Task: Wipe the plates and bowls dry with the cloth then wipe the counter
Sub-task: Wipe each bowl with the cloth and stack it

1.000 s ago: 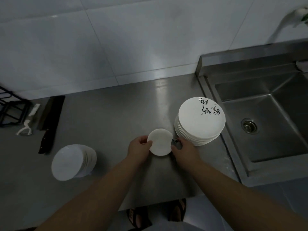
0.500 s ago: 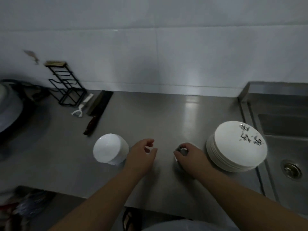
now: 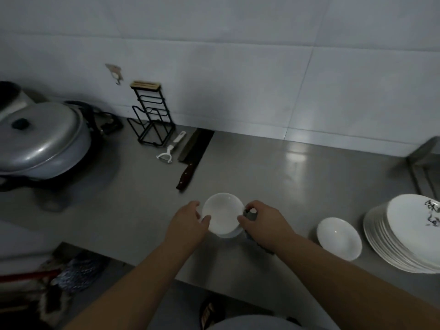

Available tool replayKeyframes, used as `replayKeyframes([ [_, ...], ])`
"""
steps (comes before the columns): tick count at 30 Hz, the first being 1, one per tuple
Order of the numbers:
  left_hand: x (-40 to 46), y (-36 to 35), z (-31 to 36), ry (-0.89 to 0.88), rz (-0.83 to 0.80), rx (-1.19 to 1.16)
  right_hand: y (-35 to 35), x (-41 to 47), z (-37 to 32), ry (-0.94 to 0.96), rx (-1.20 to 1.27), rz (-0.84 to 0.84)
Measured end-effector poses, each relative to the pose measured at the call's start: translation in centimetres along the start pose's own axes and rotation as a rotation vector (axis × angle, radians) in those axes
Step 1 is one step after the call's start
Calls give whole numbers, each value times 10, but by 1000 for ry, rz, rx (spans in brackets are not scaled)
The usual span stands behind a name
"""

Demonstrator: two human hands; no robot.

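While both hands close on it, the state is as follows.
Bowl [image 3: 222,214]: small, white, on top of a short stack near the front edge of the counter [image 3: 273,182].
Left hand [image 3: 188,223]: fingers and thumb curled round the bowl's left rim.
Right hand [image 3: 260,225]: pinches the right rim; a dark cloth [image 3: 250,214] is bunched under its fingers.
Handling: probably glazed ceramic, so rigid, light, breakable, and slippery if wet. Hold at opposite rim edges, one hand steadying, the cloth hand wiping inside.
Dish [image 3: 339,238]: single, white, right of the hands.
Plates [image 3: 409,234]: tall stack, far right.
Further out: knife [image 3: 194,158], peeler [image 3: 170,150], wire rack [image 3: 151,117], lidded pot [image 3: 40,136] at left.
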State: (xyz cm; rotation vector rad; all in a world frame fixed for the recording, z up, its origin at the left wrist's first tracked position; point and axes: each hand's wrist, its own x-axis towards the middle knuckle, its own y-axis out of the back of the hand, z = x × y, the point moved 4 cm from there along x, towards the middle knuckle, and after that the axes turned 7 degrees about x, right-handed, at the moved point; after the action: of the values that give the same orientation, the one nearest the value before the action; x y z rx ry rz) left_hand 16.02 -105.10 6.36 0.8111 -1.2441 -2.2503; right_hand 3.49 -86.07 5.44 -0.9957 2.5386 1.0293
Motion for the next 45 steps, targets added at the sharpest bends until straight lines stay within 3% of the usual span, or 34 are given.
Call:
replayKeyframes([
  [4, 11, -3, -6, -90, -86, -44, -20, 1, -12, 27, -208, 77],
  [9, 21, -9, -16, -50, -107, -49, -30, -4, -13, 14, -274, 174],
  [13, 21, -9, -16, -115, -153, -50, -33, -7, -13, -3, -221, 239],
  [21, 10, 6, 4, -272, -25, -76, -29, -23, 0, 6, 110, 329],
  [28, -39, -17, 39, -434, -77, -121, -4, -75, 55, -49, 246, 391],
  [32, -61, -63, 51, -410, -165, -175, 7, -98, 95, -100, 181, 412],
  [37, -71, -131, 52, -305, -301, -124, 6, -104, 147, -174, 98, 313],
  [45, -74, -168, 54, -227, -301, -148, 20, -108, 174, -199, 67, 286],
])
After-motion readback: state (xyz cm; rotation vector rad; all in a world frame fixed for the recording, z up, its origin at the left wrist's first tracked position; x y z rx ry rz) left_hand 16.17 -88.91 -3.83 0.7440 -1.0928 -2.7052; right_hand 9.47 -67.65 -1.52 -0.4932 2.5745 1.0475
